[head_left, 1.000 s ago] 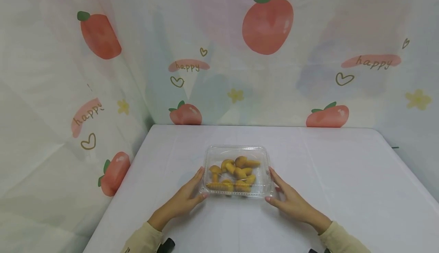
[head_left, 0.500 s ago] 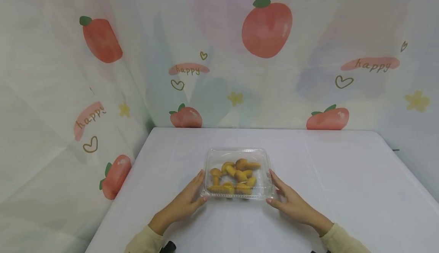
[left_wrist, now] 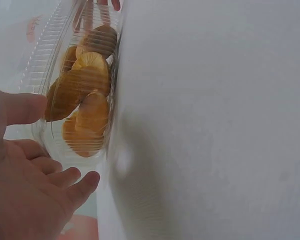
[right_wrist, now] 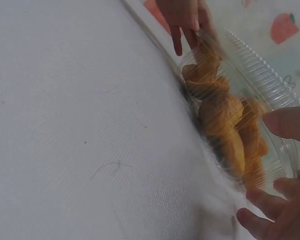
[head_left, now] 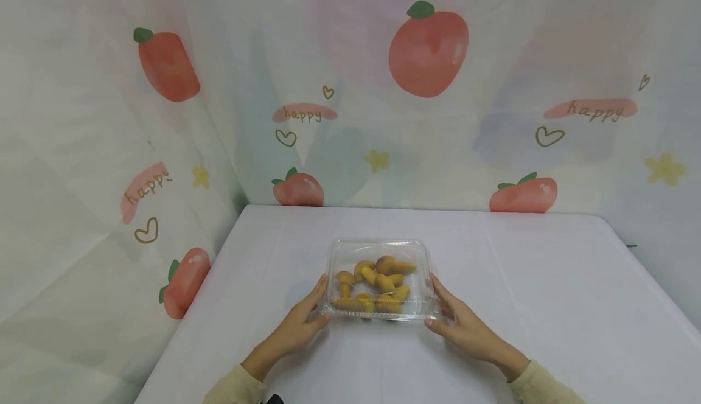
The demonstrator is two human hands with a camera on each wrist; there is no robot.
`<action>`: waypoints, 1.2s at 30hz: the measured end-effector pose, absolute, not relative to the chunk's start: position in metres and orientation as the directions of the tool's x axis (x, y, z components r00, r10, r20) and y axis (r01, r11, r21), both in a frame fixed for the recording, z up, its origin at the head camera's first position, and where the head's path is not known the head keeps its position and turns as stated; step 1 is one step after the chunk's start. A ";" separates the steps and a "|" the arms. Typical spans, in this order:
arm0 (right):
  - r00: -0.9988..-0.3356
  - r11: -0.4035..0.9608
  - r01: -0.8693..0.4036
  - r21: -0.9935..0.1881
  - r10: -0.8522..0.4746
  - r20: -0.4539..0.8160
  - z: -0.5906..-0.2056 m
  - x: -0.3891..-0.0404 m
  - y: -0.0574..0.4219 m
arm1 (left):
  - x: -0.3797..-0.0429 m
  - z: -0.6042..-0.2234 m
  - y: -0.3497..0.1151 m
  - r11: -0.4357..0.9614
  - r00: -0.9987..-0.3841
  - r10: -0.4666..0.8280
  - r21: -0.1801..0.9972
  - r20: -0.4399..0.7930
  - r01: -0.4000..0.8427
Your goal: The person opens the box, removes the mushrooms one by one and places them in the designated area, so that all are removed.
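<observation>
Two thumbs sit at the near corners of the box (head_left: 420, 288), with my left hand (head_left: 298, 325) on its left side and my right hand (head_left: 465, 328) on its right. Both sets of fingers pinch its ends, thumb in front and fingertips along the side; the wrist views show the lowest fingers fanned out, apart from the box. To hold this well, I'd press equally from both sides and only lightly, since plastic this thin would probably buckle under a hard squeeze. I'd also keep the near and far edges level, or the loose contents may slide.

The box is see-through, shallow and rounded at the corners, with fine ribs along its walls and glare on its near edge; it looks closed over the top. Inside it lie several mushrooms (head_left: 384, 282), yellow-brown with darker caps, jumbled across the left and middle of the box, leaving its right end bare.

Under the box is the white counter (head_left: 547, 282); whether its base fully touches, I can't tell. On the near side of the box are my pale sleeves (head_left: 238, 387); beyond it hangs a fruit-printed cloth (head_left: 350, 45).
</observation>
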State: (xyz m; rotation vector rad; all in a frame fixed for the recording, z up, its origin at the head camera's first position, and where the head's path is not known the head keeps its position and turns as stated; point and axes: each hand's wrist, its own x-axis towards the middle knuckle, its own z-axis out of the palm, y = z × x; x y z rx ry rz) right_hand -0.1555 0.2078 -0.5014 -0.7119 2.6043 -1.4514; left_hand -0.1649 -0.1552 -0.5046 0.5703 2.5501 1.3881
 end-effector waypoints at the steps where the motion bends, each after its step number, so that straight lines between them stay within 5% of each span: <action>1: -0.887 0.430 -0.356 -0.830 -0.436 0.154 -0.501 -0.156 0.208 | -0.165 -0.505 -0.154 0.488 -0.913 0.408 0.837 0.032 0.247; 18: -0.870 0.357 -0.309 -0.882 -0.481 0.110 -0.498 -0.160 0.207 | -0.162 -0.506 -0.146 0.438 -0.922 0.382 0.865 0.067 0.245; 36: -0.873 0.335 -0.351 -0.874 -0.456 0.175 -0.499 -0.158 0.205 | -0.160 -0.501 -0.148 0.541 -0.915 0.384 0.774 0.120 0.329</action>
